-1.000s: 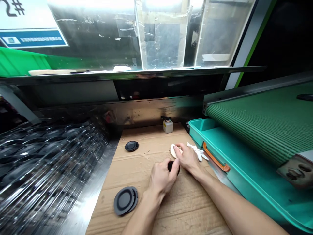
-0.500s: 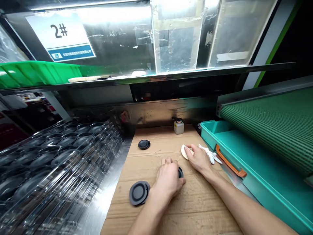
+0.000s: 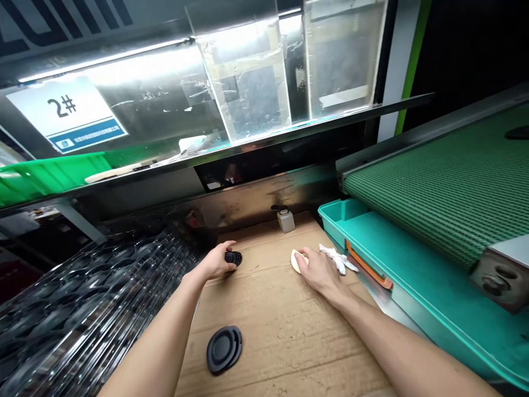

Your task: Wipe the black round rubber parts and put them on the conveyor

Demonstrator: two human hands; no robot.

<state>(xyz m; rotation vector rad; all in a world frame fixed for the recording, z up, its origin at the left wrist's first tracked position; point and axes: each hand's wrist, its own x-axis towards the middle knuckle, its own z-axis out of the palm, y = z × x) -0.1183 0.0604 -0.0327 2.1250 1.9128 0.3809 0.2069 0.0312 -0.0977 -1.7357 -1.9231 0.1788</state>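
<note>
At the far left of the cardboard sheet (image 3: pixel 268 320), my left hand (image 3: pixel 215 262) curls its thumb and fingers around a small stack of black round caps (image 3: pixel 233 258). My right hand (image 3: pixel 321 271) is closed on a round, cream-white pad (image 3: pixel 295 261), close to the cardboard. Just beyond that hand lies a crumpled white cloth or glove (image 3: pixel 339 259). Larger dark round discs (image 3: pixel 223 348) overlap one another on the near left of the cardboard. The fingertips of my right hand are partly hidden.
A small bottle (image 3: pixel 286 219) with a metal top stands at the back. Clear plastic trays (image 3: pixel 95 309) of dark round parts are stacked on the left. To the right are a teal bin (image 3: pixel 433 325) with an orange handle (image 3: pixel 367 266) and a green conveyor belt (image 3: pixel 430 176) carrying a dark part.
My left hand has moved from a black cap mid-sheet to the far-left stack; that cap no longer lies mid-sheet. My right hand keeps the white pad. The camera view has turned and tilted.
</note>
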